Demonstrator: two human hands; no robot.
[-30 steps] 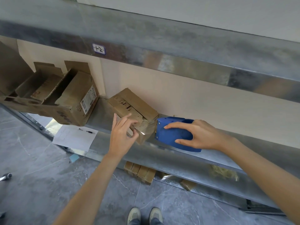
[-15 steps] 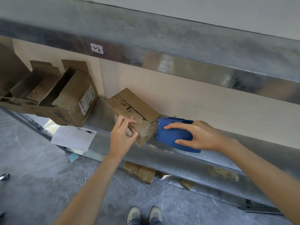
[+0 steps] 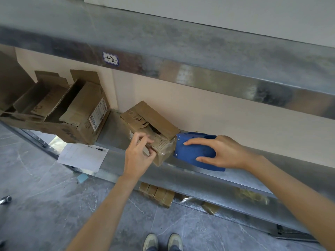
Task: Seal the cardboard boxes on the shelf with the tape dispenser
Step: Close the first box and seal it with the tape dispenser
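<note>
A small worn cardboard box (image 3: 150,120) lies tilted on the metal shelf (image 3: 116,160), its near end covered in clear tape. My left hand (image 3: 139,156) grips that near end, fingers curled over the flap and thumb underneath. A blue tape dispenser (image 3: 194,151) rests on the shelf with its front edge against the box's right corner. My right hand (image 3: 223,153) holds the dispenser from the right, fingers wrapped over its side. A larger open cardboard box (image 3: 79,116) with raised flaps stands at the left of the shelf.
A white sheet of paper (image 3: 83,156) with a pen lies on the shelf's front left. An upper shelf beam (image 3: 181,73) with a label hangs overhead. Brown packets (image 3: 157,194) sit on the lower level. A tool lies on the floor at the far left; my shoes show at the bottom.
My left hand's fingers have curled from lying flat on the box's near end into a grip on it. The dispenser and my right hand have stayed against the box's right corner.
</note>
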